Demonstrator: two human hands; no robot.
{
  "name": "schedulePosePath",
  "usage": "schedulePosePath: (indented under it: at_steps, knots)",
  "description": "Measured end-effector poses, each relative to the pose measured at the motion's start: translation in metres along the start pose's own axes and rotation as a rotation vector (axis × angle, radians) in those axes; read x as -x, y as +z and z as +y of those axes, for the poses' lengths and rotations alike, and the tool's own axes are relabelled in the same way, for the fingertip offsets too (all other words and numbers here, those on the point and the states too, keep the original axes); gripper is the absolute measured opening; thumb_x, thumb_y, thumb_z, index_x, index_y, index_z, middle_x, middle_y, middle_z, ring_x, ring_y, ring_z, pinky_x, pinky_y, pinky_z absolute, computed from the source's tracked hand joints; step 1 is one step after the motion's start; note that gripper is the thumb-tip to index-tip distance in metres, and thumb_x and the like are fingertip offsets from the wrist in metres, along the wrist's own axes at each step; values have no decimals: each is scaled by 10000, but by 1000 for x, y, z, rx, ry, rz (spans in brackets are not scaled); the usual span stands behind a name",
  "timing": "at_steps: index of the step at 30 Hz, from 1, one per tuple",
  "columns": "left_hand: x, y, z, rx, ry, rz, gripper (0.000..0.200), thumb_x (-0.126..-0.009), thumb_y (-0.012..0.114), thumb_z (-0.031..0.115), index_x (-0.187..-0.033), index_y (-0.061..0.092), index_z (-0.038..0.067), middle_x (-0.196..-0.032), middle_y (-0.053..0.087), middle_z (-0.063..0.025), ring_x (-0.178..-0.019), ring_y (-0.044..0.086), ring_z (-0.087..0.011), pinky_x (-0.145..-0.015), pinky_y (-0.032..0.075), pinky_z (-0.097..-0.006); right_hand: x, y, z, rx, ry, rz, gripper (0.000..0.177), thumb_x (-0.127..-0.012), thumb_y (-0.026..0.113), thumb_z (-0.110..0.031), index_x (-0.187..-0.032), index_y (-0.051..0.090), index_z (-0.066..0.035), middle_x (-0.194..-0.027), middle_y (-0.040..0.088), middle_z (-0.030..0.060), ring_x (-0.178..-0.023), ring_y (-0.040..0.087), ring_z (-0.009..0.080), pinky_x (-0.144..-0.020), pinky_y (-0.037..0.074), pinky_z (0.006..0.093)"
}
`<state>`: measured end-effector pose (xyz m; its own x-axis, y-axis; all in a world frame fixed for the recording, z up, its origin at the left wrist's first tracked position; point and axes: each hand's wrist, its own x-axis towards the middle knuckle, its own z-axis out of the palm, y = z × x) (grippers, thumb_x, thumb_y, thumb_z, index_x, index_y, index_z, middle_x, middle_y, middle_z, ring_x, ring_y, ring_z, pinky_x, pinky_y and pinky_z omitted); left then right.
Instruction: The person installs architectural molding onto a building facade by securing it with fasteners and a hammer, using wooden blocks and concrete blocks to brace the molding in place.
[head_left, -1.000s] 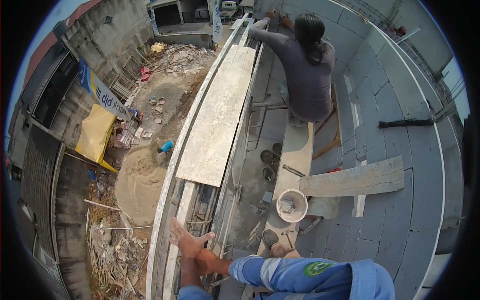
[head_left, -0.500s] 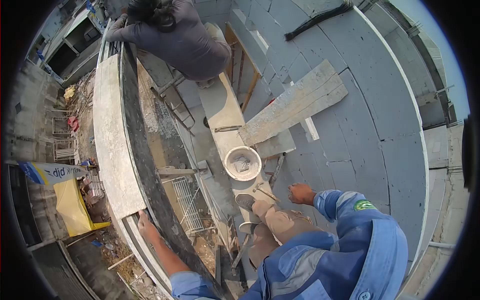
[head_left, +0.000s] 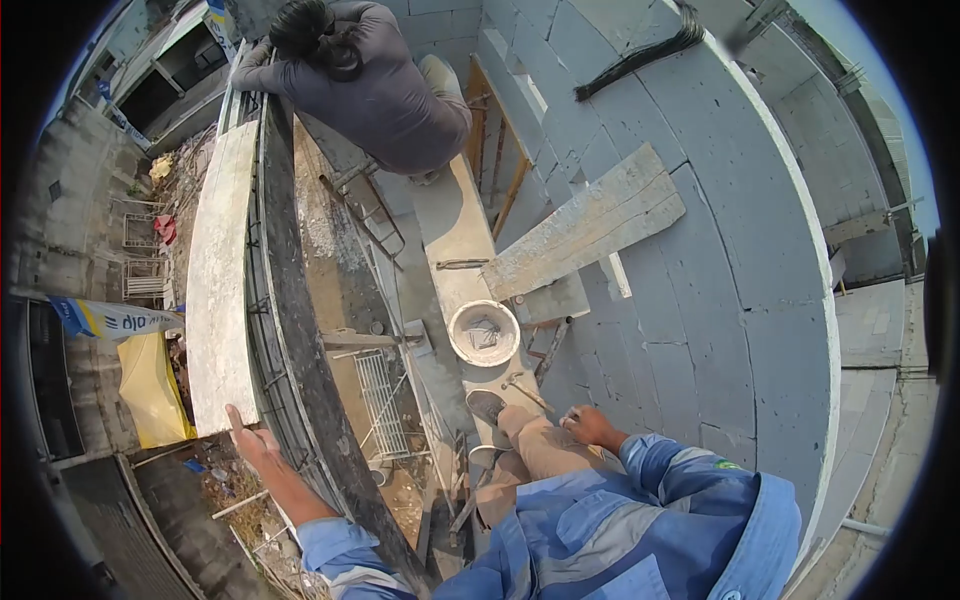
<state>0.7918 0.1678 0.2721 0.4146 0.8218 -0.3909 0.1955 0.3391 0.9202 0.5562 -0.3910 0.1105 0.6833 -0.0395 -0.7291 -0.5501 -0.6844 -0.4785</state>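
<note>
My left hand (head_left: 258, 446) is at the near end of a long pale board (head_left: 222, 290), one finger lying on its face and the others bent at its edge. The board lies along the outer side of a narrow trough with steel bars (head_left: 262, 330) in it. My right hand (head_left: 592, 426) is held above my thigh, fingers curled, with nothing visible in it. Close to it, a hammer (head_left: 527, 390) lies on the plank walkway (head_left: 455, 225) beside my shoe. A round mortar-smeared basin (head_left: 484, 333) stands on the walkway, holding something greyish.
A co-worker (head_left: 375, 95) crouches farther along the walkway, arms over the trough's far end. A wide plank (head_left: 590, 225) slants against the grey block wall (head_left: 720, 260). A black brush-like bundle (head_left: 640, 55) rests on the wall. Left of the trough there is a drop to rubble and a yellow tarp (head_left: 152, 390).
The board has shifted outward to the left, and steel bars now show in the trough. My left hand has moved left with its end. My right hand has come slightly nearer my leg.
</note>
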Motion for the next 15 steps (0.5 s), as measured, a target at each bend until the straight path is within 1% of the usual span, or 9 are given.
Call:
schedulePosePath:
  at_steps: [1, 2, 6, 7, 9, 10, 12, 14, 15]
  knots:
    - [-7, -14, -2, 95, 92, -25, 681, -778, 852, 432, -1216, 578, -11, -678, 303, 56, -444, 211, -94, -372, 183, -279, -11, -4, -28, -26, -64, -16, 382, -886, 654, -352, -989, 693, 13, -944, 696, 246, -897, 678, 382, -822, 512, 446]
    - [10, -22, 8, 92, 124, -29, 547, -781, 850, 426, -1049, 583, 31, -707, 284, 48, -468, 233, -93, -393, 209, -274, -23, -3, -51, 12, -119, -5, 355, -893, 654, -328, -1002, 685, 9, -948, 697, 237, -890, 679, 373, -804, 514, 435]
    - [84, -64, 6, 135, 81, 105, 450, -811, 844, 339, -864, 479, 81, -718, 304, 42, -518, 286, -82, -431, 261, -265, -49, 2, -159, -91, -316, -4, 369, -885, 660, -356, -998, 677, -5, -847, 682, 226, -822, 679, 371, -741, 508, 435]
    - [115, -76, 8, 104, 34, 51, 420, -835, 826, 327, -908, 506, 65, -741, 382, 14, -555, 348, -91, -460, 313, -271, -44, 2, -191, -109, -302, -69, 380, -886, 667, -371, -999, 677, -9, -822, 677, 214, -807, 682, 351, -739, 509, 425]
    - [138, -113, -23, 261, -85, -81, 463, -916, 740, 231, -1213, 528, -53, -1090, 640, -136, -931, 630, -215, -789, 529, -342, -54, 30, -226, -201, -344, -171, 430, -900, 672, -443, -960, 682, -18, -789, 683, 149, -786, 682, 269, -741, 514, 402]
    - [154, -124, -40, 263, -7, -66, 514, -936, 709, 208, -1307, 485, -69, -1225, 618, -173, -1066, 633, -253, -904, 531, -375, -52, 42, -248, -192, -356, -189, 430, -900, 672, -443, -960, 682, -18, -789, 683, 149, -786, 682, 269, -741, 514, 402]
    - [190, -146, -65, 304, -10, -146, 544, -946, 695, 212, -1347, 457, -67, -1294, 575, -173, -1117, 607, -260, -937, 525, -381, -42, 63, -291, -426, -280, -468, 566, -907, 629, -583, -1054, 669, -38, -886, 692, 88, -838, 664, 185, -737, 520, 395]
    - [213, -177, -105, 245, -207, 46, 554, -956, 682, 218, -1383, 433, -34, -1293, 568, -152, -1129, 591, -257, -930, 520, -378, -34, 86, -318, -521, -202, -544, 634, -900, 598, -639, -1131, 643, -51, -970, 688, 79, -876, 657, 166, -760, 523, 388]
    - [232, -191, -123, 192, -137, -48, 574, -954, 687, 215, -1407, 417, -11, -1281, 561, -135, -1151, 573, -258, -945, 509, -387, -30, 100, -334, -635, -100, -578, 709, -892, 568, -695, -1208, 617, -63, -1054, 683, 69, -915, 650, 147, -783, 526, 381]
